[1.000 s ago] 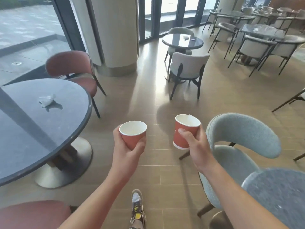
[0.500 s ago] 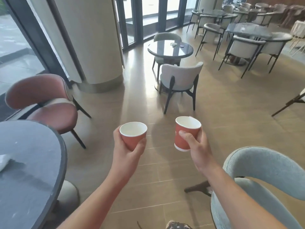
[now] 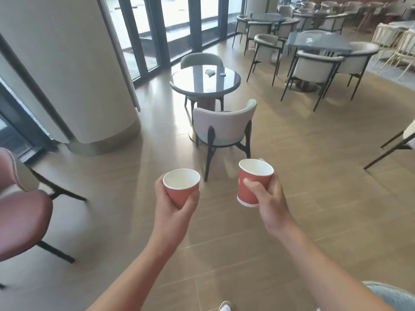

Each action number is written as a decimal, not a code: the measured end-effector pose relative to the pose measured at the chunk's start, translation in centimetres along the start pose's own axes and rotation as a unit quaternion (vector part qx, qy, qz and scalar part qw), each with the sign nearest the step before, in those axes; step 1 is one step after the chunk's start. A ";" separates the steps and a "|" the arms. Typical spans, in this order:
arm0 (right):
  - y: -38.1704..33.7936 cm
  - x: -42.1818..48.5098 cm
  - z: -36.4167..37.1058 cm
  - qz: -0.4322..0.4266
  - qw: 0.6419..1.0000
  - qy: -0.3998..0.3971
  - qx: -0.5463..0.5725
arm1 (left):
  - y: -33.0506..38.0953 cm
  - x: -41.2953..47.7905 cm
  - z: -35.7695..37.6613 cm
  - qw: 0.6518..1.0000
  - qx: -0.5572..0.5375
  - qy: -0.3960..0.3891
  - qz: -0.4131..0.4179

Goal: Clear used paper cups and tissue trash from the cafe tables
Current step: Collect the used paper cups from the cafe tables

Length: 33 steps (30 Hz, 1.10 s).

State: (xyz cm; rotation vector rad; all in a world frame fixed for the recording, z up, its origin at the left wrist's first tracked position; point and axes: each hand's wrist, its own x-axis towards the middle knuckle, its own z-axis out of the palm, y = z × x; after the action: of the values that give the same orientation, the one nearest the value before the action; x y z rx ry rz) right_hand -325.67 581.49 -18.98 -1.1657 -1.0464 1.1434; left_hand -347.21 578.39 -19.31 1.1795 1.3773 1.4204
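I carry two red paper cups with white insides in front of me, above the wooden floor. My left hand (image 3: 174, 213) grips the left cup (image 3: 181, 186) from below and behind. My right hand (image 3: 268, 198) grips the right cup (image 3: 252, 182) round its side, thumb across the front. Both cups are upright and look empty. Ahead stands a round dark glass table (image 3: 202, 83) with a crumpled tissue (image 3: 210, 72) and a small dark item (image 3: 222, 74) lying on its top.
A grey chair (image 3: 222, 123) stands between me and the round table. A wide pillar (image 3: 67, 70) rises at the left, and a pink chair (image 3: 20, 218) sits at the left edge. More tables and chairs (image 3: 318, 48) fill the back right. A grey-blue chair (image 3: 390, 296) is at the bottom right.
The view has moved forward and turned right: the near dark table at the left has gone out of frame, and the round glass table is closer. Both hands keep holding their cups.
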 end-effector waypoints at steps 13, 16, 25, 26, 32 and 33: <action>0.2 28.2 -10.1 -0.018 0.995 0.097 -0.022 | -2.2 26.9 21.1 0.997 -0.012 -0.077 0.017; 0.5 35.9 -12.4 -0.022 0.992 0.122 -0.028 | -3.1 34.1 26.2 0.995 -0.009 -0.097 0.024; -2.0 57.1 -18.7 -0.023 0.984 0.173 -0.024 | -1.7 53.9 40.1 0.988 0.000 -0.151 0.029; -2.1 59.1 -19.5 -0.021 0.984 0.176 -0.023 | -1.5 55.6 41.6 0.987 0.000 -0.156 0.027; -1.6 72.2 -24.9 -0.025 0.983 0.180 -0.018 | -2.7 66.1 51.4 0.985 0.000 -0.171 0.015; -1.4 74.6 -26.1 -0.027 0.984 0.178 -0.019 | -3.0 67.8 53.3 0.985 -0.001 -0.172 0.011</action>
State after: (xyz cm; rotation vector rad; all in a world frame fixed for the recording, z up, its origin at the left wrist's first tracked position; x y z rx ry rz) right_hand -290.06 652.01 -18.96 -1.3064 -0.8203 0.8368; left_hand -311.23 656.85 -18.53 1.3696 1.1239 1.1643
